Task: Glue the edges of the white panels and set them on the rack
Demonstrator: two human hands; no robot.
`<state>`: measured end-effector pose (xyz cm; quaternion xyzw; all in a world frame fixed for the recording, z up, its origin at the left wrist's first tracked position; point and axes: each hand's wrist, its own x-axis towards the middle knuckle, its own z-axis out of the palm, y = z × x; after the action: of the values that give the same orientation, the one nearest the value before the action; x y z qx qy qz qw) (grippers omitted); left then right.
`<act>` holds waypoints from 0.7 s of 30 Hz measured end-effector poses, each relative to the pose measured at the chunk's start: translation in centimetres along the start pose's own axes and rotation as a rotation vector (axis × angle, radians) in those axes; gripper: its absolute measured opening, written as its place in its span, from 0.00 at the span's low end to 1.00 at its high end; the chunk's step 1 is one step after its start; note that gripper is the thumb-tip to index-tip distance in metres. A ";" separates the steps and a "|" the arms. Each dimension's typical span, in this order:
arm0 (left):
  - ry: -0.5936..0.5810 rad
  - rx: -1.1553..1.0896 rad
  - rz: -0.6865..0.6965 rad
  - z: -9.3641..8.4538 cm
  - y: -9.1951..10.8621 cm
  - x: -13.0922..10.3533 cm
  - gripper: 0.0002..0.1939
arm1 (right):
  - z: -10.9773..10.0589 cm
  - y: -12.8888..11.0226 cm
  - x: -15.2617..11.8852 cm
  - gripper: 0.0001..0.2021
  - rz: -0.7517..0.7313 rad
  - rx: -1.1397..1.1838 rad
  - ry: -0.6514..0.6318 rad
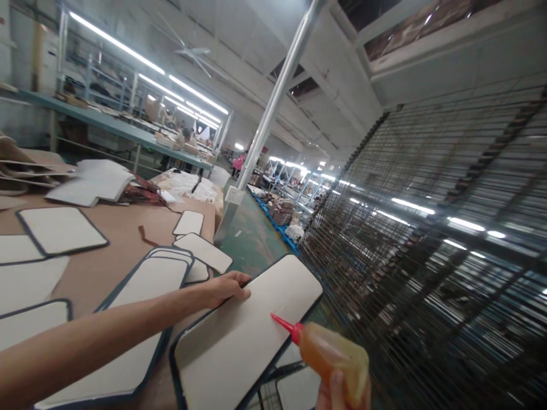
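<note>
Clamping the panel (250,330) by its left long edge, the left fingers (241,293) faced the bottle (335,354) gripped in the right fingers (337,386).

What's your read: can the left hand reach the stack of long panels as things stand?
Probably not without letting go: the left hand grips the held panel by its edge. Otherwise the stack looks close, beneath the forearm.

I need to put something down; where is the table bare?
Bare brown tabletop lies between the dark-edged panel at left and the stacked long panels, around a small brown strip. Crowded: near left, with more panels; far side, with white sheets.
</note>
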<state>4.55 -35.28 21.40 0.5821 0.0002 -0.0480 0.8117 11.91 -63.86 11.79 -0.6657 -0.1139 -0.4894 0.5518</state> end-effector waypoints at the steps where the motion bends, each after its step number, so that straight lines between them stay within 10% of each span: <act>1: 0.001 0.004 -0.002 0.2 0.0 0.1 0.17 | 0.4 0.8 -0.6 0.13 -0.043 -0.017 0.042; 9: -0.052 0.084 0.018 1.8 0.3 0.3 0.23 | 1.5 1.1 -2.8 0.15 -0.134 0.099 0.095; 12: -0.124 0.113 -0.015 3.1 -0.5 0.1 0.25 | -1.4 -2.4 0.8 0.07 0.102 0.222 0.120; 16: -0.122 0.153 -0.012 5.1 -1.7 0.2 0.30 | -3.5 -5.5 3.9 0.39 0.498 0.514 0.145; 21: -0.118 0.175 -0.048 6.2 -2.5 0.9 0.30 | -5.3 -5.4 -2.1 0.37 0.671 0.460 -0.098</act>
<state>4.89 -42.02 21.03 0.6467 -0.0377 -0.1013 0.7551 4.40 -65.58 13.06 -0.5476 -0.0235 -0.2116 0.8092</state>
